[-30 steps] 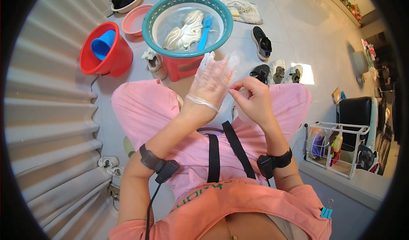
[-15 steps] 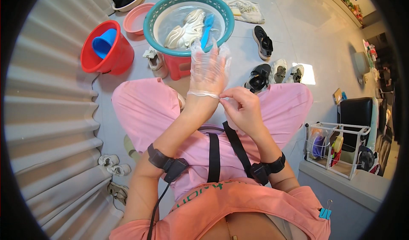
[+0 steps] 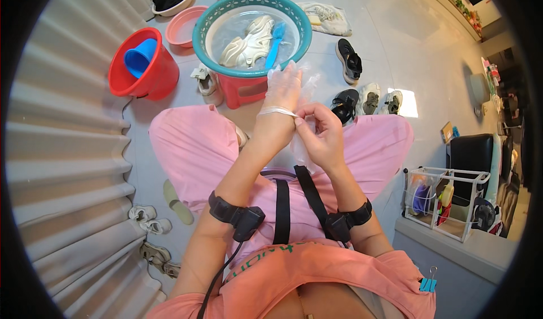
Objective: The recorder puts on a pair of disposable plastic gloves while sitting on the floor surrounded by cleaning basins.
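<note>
My left hand [image 3: 285, 90] wears a thin clear plastic glove, with its fingers stretched out toward the near rim of the basin. A white band at the glove's cuff [image 3: 275, 110] circles that wrist. Bare and pinched closed, my right hand [image 3: 322, 132] grips the cuff at the wrist's right side, and loose clear plastic hangs beside it. Just beyond is a teal-rimmed basin [image 3: 202, 52] of water on a red stool [image 3: 240, 90]. A white sneaker [image 3: 249, 46] and a blue brush [image 3: 275, 44] lie in the basin.
At the left stands a red bucket [image 3: 119, 81] with a blue scoop [image 3: 140, 57] inside. Pink basins [image 3: 184, 27] sit behind it. Black shoes [image 3: 349, 61] and pale sneakers [image 3: 370, 97] stand on the floor at right. A white wire rack [image 3: 447, 200] is farther right, a curtain [image 3: 73, 149] at left.
My left hand has turned edge-on and shifted slightly right, still gloved. My right hand keeps its pinch on the cuff, and more loose plastic shows beside the wrist.
</note>
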Motion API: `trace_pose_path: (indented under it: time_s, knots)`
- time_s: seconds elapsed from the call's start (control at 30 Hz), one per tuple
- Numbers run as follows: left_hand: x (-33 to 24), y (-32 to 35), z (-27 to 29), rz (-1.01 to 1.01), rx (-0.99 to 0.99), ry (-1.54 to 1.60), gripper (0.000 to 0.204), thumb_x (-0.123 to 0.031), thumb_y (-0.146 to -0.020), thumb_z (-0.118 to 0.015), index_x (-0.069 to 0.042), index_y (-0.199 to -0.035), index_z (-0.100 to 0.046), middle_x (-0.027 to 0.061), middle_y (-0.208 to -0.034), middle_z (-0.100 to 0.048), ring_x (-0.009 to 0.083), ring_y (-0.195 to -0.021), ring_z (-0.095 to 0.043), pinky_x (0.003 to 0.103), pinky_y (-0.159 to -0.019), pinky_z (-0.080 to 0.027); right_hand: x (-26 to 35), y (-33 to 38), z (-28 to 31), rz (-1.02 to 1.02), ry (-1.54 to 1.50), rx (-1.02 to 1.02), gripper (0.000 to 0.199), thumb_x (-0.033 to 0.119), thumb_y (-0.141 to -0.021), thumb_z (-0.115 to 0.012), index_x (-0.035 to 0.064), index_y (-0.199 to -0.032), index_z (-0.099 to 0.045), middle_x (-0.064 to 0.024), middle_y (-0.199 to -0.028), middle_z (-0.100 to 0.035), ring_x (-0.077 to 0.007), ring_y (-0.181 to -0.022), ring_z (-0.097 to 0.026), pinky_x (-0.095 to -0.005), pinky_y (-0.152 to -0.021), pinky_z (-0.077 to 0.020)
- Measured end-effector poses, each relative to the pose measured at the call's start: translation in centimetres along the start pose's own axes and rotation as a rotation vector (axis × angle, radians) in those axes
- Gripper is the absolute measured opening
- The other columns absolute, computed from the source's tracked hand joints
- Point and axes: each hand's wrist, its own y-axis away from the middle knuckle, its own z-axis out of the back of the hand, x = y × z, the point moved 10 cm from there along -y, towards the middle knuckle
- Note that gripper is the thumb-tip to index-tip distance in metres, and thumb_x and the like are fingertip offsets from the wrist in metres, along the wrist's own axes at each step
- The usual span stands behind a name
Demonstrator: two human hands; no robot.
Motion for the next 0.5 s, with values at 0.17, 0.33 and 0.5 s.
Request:
trace_pose_path:
  time_s: [0.17, 0.33, 0.5]
  knots:
    - [1.8, -1.5, -0.7, 0.121, -0.011, 0.197, 0.053, -0.02, -0.088, -0.058, 0.005, -0.133, -0.045, 0.0288, -0.139, -0.043, 0.0425, -0.131, -0.038, 0.045, -0.107, -0.033, 1.2, -1.0, -0.2, 0.054, 0.092, 0.037, 0.006, -0.004, -0.081, -0.062, -0.0015, -0.085, -0.06, -0.0025, -0.079, -0.056, -0.0078, -0.067, -0.05, -0.0234, -0.058, -0.038]
    - [7.4, -2.6, -3.5, 0.48, 0.112, 0.217, 0.046, -0.036, -0.094, -0.056, 0.001, -0.12, -0.058, 0.0277, -0.117, -0.059, 0.0411, -0.11, -0.055, 0.042, -0.092, -0.045, 4.8, -1.3, -1.8, 0.348, 0.431, -0.01, 0.01, -0.005, -0.075, -0.065, 0.0002, -0.084, -0.061, -0.0089, -0.073, -0.053, -0.0196, -0.06, -0.053, -0.0297, -0.053, -0.0405]
    - [8.7, -3.4, -2.5, 0.323, -0.202, 0.644, 0.035, -0.034, -0.102, -0.046, -0.004, -0.113, -0.06, 0.0077, -0.094, -0.062, 0.0189, -0.09, -0.06, 0.03, -0.076, -0.047, 5.2, -1.4, -2.8, 0.358, 0.449, -0.063, 0.011, -0.004, -0.075, -0.065, 0.0021, -0.084, -0.063, -0.0106, -0.073, -0.053, -0.0242, -0.06, -0.054, -0.0321, -0.054, -0.0428]
